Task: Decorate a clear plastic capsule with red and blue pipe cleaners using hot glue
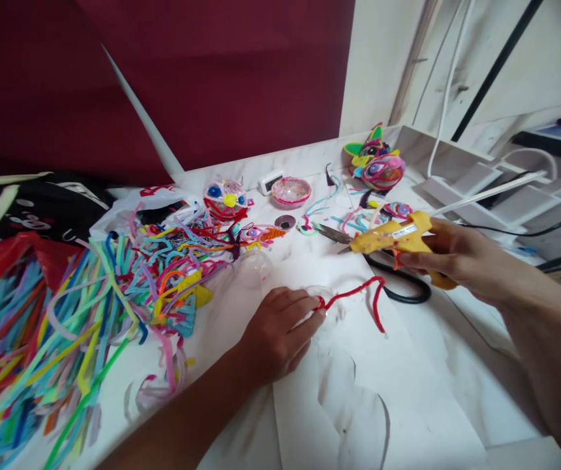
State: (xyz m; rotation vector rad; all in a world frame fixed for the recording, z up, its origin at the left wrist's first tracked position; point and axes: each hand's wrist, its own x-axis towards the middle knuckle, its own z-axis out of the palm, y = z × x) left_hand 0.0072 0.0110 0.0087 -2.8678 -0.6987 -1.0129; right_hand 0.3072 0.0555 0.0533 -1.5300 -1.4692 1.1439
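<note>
My left hand [285, 329] is closed over a clear plastic half-ball [332, 295] on the white paper, its fingertips pressed on the end of a red pipe cleaner [353, 292]. The pipe cleaner's free end runs right and bends down to the paper. Wrapped in my right hand [461, 254] is a yellow hot glue gun [388, 235], its nozzle pointing left above the table. Beneath the gun lie scissors [408, 294] with black handles, partly covered by it. Another clear plastic half-ball [254, 269] sits beyond my left hand.
A big heap of coloured pipe cleaners [79, 313] covers the left side. Decorated balls [226, 199], a pink-rimmed bowl [291, 191], a small white timer [271, 182] and a roll of tape [285, 222] stand at the back. White power strips and cables [486, 183] lie at right.
</note>
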